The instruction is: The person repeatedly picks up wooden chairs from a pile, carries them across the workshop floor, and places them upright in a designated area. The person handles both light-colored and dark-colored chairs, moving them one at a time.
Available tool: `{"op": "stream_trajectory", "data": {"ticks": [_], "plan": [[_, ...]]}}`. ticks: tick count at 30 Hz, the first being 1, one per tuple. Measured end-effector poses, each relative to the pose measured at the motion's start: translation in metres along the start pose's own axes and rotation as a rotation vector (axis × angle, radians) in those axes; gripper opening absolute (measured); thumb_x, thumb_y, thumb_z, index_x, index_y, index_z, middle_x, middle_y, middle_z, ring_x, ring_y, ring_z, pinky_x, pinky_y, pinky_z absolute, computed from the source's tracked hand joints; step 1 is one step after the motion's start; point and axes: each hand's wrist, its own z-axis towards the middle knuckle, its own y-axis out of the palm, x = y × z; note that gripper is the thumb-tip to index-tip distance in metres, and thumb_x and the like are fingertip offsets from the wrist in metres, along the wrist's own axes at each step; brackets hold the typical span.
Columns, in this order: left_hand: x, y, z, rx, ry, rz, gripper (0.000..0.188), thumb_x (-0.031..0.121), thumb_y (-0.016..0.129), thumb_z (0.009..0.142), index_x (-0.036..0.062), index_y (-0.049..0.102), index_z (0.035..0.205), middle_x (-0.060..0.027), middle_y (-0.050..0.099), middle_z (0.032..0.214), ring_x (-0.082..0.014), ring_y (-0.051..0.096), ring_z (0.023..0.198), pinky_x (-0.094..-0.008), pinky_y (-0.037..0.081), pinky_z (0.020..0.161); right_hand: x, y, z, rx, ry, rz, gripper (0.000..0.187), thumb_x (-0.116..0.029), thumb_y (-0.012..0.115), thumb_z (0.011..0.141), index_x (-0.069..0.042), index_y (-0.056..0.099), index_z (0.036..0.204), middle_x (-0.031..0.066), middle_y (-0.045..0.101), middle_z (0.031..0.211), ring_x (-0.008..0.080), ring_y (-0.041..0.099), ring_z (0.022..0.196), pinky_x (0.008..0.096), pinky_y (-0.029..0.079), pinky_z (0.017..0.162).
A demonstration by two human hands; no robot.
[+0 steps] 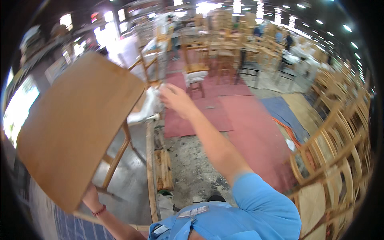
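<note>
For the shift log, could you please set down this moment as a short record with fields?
setting: large furniture workshop with many wooden chairs
held item: wooden chair, tilted, its seat panel facing the camera
left hand: grip on the chair's lower frame
right hand: stretched forward, at white wrapping by the chair's far edge; grip unclear
floor: red mats, bare concrete
right side: stacked chairs
</note>
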Motion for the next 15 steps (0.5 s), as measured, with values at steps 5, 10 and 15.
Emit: {"op": "stream_trajectory", "data": {"ticks": [5, 10, 15], "plan": [[0.048, -0.016, 0.068, 0.144, -0.251, -0.418, 0.020, 0.013, 0.057, 0.087, 0.0036, 0.065, 0.103, -0.0059, 0.060, 0.070, -0.0159, 0.055, 0.059, -0.0301, 0.045, 0.057, 0.244, -0.134, -0.066, -0.051, 0.457, -0.589, 0.054, -0.040, 0.057, 0.087, 0.005, 0.057, 0.116, 0.0209, 0.059, 0.117, 0.0281, 0.059, 0.105, 0.0379, 0.046, 0.086], [0.071, -0.012, 0.131, 0.524, -0.464, -0.409, 0.031, 0.027, 0.074, 0.077, 0.0009, 0.063, 0.088, -0.0003, 0.055, 0.067, -0.0081, 0.047, 0.057, -0.0248, 0.039, 0.054, 0.394, -0.302, -0.239, -0.931, 1.009, -1.277, 0.047, -0.041, 0.057, 0.082, -0.002, 0.063, 0.107, 0.0218, 0.064, 0.104, 0.0349, 0.062, 0.097, 0.0468, 0.047, 0.080], [0.021, 0.001, 0.172, 0.583, -0.576, -0.117, 0.044, 0.030, 0.072, 0.076, -0.0038, 0.062, 0.102, -0.0110, 0.064, 0.079, -0.0174, 0.059, 0.069, -0.0309, 0.048, 0.066, 0.416, -0.379, -0.245, -1.019, 1.301, -1.172, 0.042, -0.039, 0.054, 0.084, -0.004, 0.064, 0.104, 0.0222, 0.064, 0.102, 0.0357, 0.061, 0.097, 0.0457, 0.047, 0.082]]}}
